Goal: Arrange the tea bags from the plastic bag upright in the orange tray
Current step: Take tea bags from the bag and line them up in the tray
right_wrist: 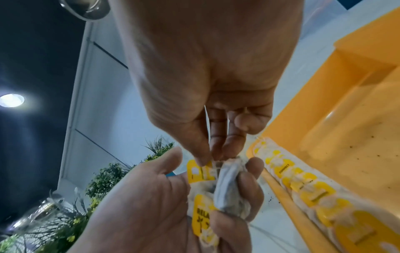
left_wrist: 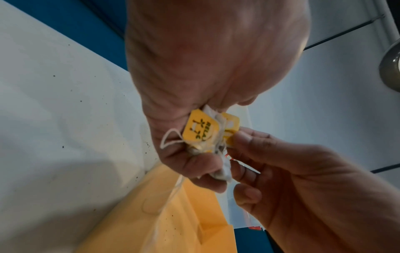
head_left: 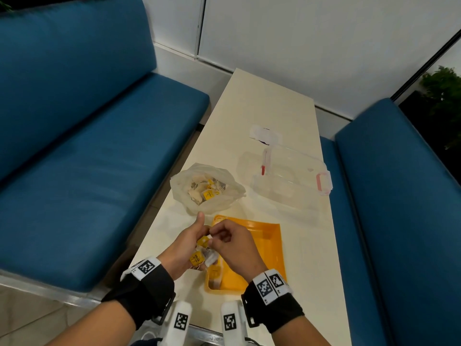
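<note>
With your left hand [head_left: 185, 245] clutching a bunch of tea bags [left_wrist: 203, 135] above the orange tray [head_left: 269, 248], let your right hand [head_left: 232, 248], pinching one tag, tease it free gently before standing it beside the row.

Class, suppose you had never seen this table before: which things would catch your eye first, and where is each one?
First, the two hands meeting near the table's front edge: the left hand grips a bunch of tea bags while the right hand pinches at one of them. Just right of them lies the orange tray, with a row of tea bags along its left wall. Beyond the hands, the open plastic bag holds more.
</note>
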Demonstrator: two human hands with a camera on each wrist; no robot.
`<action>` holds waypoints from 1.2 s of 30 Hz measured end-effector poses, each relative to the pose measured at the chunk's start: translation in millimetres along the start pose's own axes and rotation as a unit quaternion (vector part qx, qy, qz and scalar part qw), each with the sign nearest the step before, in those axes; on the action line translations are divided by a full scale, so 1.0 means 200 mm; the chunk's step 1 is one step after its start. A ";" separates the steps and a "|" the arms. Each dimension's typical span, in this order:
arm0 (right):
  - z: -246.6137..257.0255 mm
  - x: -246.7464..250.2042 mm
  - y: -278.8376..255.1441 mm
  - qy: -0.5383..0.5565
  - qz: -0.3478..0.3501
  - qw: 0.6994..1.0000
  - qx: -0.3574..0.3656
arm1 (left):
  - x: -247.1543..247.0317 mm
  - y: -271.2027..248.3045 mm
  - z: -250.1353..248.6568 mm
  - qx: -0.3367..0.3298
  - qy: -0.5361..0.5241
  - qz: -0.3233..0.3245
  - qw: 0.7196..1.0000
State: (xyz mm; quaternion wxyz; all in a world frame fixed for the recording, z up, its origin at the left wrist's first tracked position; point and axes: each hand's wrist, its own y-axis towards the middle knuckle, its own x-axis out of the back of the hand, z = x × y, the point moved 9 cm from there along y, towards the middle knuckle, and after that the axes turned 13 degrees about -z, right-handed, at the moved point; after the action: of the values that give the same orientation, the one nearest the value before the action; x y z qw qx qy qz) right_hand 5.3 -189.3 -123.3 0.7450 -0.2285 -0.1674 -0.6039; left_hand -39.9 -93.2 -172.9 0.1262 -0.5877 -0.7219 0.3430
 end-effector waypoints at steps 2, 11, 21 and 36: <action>0.01 0.02 0.00 0.013 -0.008 1.000 -0.006 | -0.01 0.00 0.01 -0.001 -0.015 0.004 1.000; 0.04 0.13 0.05 0.006 -0.015 1.000 0.006 | 0.03 0.00 0.00 -0.062 -0.006 0.032 0.998; 0.13 0.14 0.03 -0.024 -0.010 0.994 0.108 | 0.04 -0.01 -0.02 -0.108 0.074 0.027 0.991; -0.06 0.19 0.01 0.090 -0.014 0.995 -0.037 | 0.08 -0.01 -0.05 -0.153 0.035 -0.054 0.986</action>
State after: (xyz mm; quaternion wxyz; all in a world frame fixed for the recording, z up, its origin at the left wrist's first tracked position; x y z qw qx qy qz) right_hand 15.3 -225.7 -113.8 0.7397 -0.1988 -0.0805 -0.6378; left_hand -40.0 -73.9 -167.5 0.0785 -0.5715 -0.7918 0.2007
